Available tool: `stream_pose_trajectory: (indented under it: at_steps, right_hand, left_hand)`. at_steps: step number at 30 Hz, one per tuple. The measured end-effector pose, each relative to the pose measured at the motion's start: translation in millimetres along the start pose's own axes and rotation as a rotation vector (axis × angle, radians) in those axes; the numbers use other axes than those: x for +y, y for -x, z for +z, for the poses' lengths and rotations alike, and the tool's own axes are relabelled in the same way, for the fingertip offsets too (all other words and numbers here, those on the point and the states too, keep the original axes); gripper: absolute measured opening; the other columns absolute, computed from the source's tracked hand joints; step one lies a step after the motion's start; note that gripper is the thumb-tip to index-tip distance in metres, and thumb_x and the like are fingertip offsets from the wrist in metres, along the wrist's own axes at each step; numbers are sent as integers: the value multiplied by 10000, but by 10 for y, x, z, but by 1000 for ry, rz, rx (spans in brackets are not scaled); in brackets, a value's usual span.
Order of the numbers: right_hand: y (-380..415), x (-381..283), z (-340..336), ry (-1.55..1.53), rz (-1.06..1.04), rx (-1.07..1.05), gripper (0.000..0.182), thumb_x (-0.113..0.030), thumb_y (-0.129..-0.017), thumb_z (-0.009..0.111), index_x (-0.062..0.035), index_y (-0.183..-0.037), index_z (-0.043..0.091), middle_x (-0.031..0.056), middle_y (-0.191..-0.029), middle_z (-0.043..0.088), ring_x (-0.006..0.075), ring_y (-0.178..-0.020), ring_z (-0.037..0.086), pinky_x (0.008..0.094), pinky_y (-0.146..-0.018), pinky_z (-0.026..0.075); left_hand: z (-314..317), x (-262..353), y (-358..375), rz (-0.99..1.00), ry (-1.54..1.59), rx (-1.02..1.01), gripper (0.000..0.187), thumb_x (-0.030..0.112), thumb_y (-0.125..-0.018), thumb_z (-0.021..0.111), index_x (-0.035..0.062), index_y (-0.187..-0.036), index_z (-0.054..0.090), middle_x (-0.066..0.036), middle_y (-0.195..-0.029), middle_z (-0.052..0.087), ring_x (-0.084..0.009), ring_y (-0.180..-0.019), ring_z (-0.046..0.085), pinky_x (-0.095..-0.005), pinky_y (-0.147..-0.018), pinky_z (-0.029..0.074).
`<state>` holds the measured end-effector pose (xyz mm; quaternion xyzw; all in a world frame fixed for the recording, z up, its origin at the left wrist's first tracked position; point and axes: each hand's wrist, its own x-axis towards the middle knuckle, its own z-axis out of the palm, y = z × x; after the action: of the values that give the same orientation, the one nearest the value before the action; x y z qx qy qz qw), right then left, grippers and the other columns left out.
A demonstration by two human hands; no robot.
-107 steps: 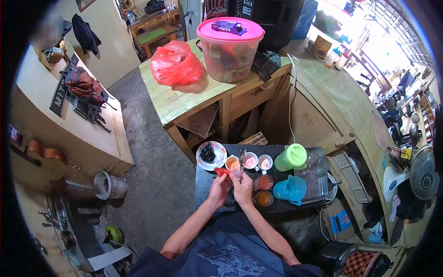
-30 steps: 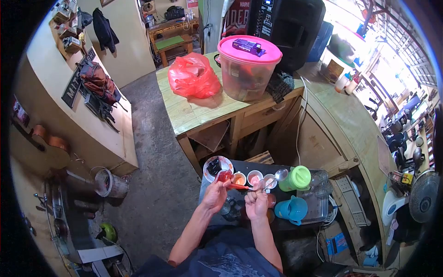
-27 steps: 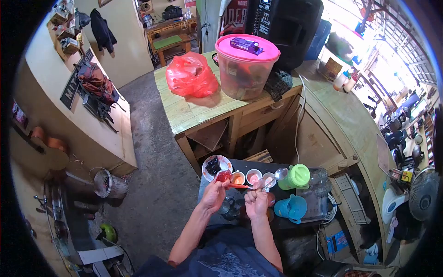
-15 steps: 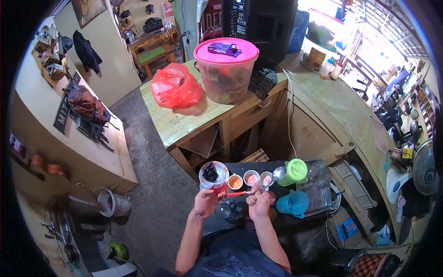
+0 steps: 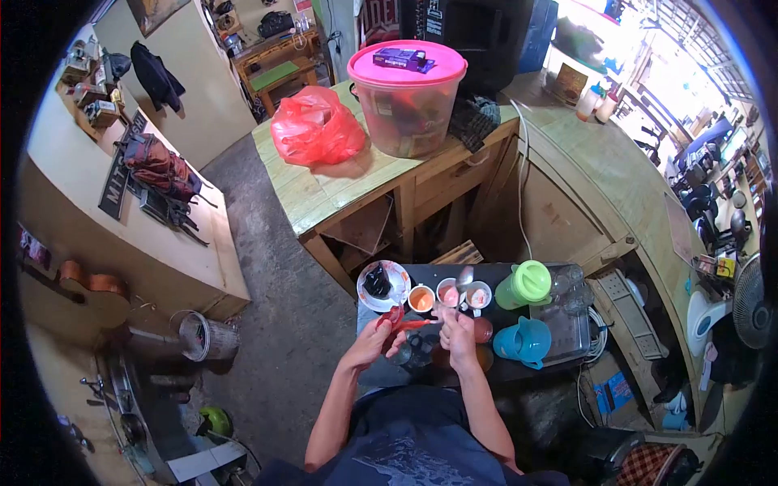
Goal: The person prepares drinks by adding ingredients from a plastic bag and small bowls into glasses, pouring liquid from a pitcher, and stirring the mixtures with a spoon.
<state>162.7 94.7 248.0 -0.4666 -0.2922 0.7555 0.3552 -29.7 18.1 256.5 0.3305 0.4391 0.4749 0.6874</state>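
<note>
Hands nearly together, just this side of white cups point(image 5: 478, 309). Left hand point(image 5: 370, 343) pinches a red plastic bag point(image 5: 395, 317), spare fingers half spread; right hand point(image 5: 460, 334) tightly curled. Bag between them, drawn-out end at right fingertips. Probably light, limp, slippery, easily torn; best gripped by bunched edge. Spoon point(image 5: 464, 278) held in right hand.

We see pink lid point(image 5: 407, 63), red plastic bag point(image 5: 316, 128), green pitcher point(image 5: 525, 285), blue jug point(image 5: 524, 342), red-and-black checked cloth point(image 5: 646, 466), white plate with orange pattern point(image 5: 397, 279).
</note>
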Motion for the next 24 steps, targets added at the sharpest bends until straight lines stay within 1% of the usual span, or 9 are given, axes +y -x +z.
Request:
stream_pose_trajectory:
  at_steps: [1, 4, 5, 7, 11, 15, 17, 21, 24]
  right_hand:
    - [-84, 123, -154, 79, 23, -10, 222, -268, -935, 586, -50, -896, 606, -53, -598, 464, 30, -479, 418, 205, -438, 318]
    - [-89, 211, -161, 500, -281, 144, 184, -197, -900, 619, -19, -949, 610, 13, -757, 581, 82, -686, 552, 241, -623, 441]
    - [-47, 233, -203, 546, -319, 175, 164, -134, -878, 628, -4, -976, 612, 52, -897, 624, 118, -862, 576, 271, -780, 446]
    - [-30, 238, -240, 511, -302, 96, 137, -125, -883, 623, -10, -956, 614, 37, -867, 614, 105, -830, 565, 265, -751, 444]
    - [78, 278, -278, 470, -103, -87, 143, -163, -930, 566, -32, -925, 625, -12, -777, 555, 67, -724, 498, 235, -668, 409]
    - [228, 198, -205, 443, 33, -222, 213, -200, -974, 497, -48, -915, 634, -61, -651, 451, 37, -595, 404, 212, -564, 341]
    - [221, 238, -179, 444, -42, -261, 234, -200, -985, 475, -51, -907, 638, -71, -619, 399, 33, -563, 361, 214, -534, 313]
    - [259, 220, -116, 422, -12, -320, 266, -195, -995, 446, -54, -880, 641, -70, -606, 372, 36, -553, 338, 221, -517, 295]
    - [227, 285, -116, 502, -87, -331, 272, -189, -994, 442, -51, -870, 641, -68, -598, 367, 36, -550, 333, 225, -513, 287]
  left_hand:
    - [47, 17, 21, 25, -13, 76, 406, 427, -1004, 404, 47, -1086, 519, 14, -733, 516, -78, -551, 472, -219, -494, 379]
    - [27, 8, 28, 86, -245, 254, 262, 246, -1014, 408, 25, -1031, 548, -12, -676, 511, -97, -527, 463, -246, -494, 391]
    - [5, 13, 27, 116, -385, 301, 226, 197, -995, 425, 18, -1033, 559, -29, -675, 533, -110, -545, 494, -262, -511, 412]
    - [-34, 14, 41, 160, -659, 394, 174, 98, -955, 460, 5, -1035, 583, -64, -675, 575, -136, -579, 555, -293, -544, 452]
    - [-69, 29, 68, 129, -730, 436, 150, 21, -898, 513, -24, -1018, 593, -123, -819, 682, -159, -731, 662, -321, -661, 500]
    - [-80, 43, 58, 187, -587, 437, 151, 42, -912, 508, -16, -1016, 600, -75, -751, 641, -128, -666, 594, -305, -622, 473]
    - [-145, 5, 49, 166, -597, 422, 165, 78, -932, 498, -9, -1022, 606, -42, -708, 602, -112, -625, 540, -285, -588, 449]
    - [-131, -64, 45, 188, -330, 379, 300, 249, -1003, 432, 16, -1014, 620, 24, -646, 479, -77, -561, 403, -242, -517, 347]
    - [-135, -143, 40, 158, -129, 325, 414, 363, -1024, 381, 29, -975, 621, 51, -634, 431, -57, -536, 347, -228, -491, 293]
